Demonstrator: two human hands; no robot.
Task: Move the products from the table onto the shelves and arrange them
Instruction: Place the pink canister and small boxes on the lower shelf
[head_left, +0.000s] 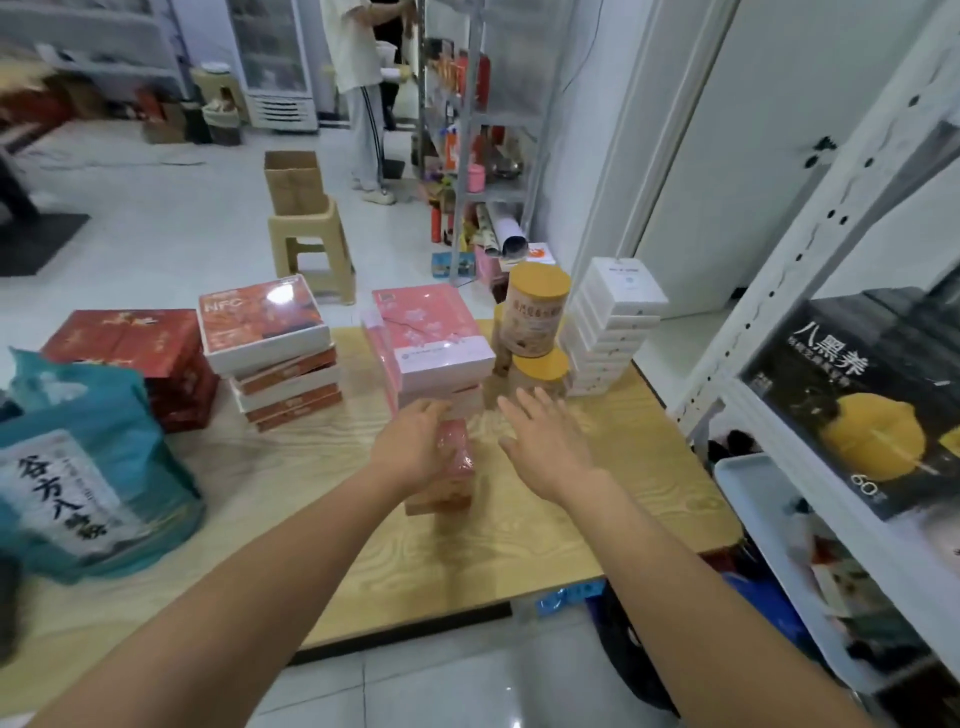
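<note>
Pink boxes (432, 338) stand in one tall stack about the middle of the table (519, 545), straight ahead of the person and between the two hands. The left hand (410, 449) is the nearer. Its fairly straight fingers lie flat against the stack's left side, low on the shiny wrap, and pinch nothing. The right hand (545, 441) is spread and relaxed just beside the stack's right side, with a gap showing, and it holds nothing. The stack's long axis runs up and down, so a lift likely calls for the right hand to press in against the opposite side. The shelves (810, 223) stand past the table's right edge, so the load would travel rightward, clear of the yellow-lidded cans (535, 312) nearer the far edge.
</note>
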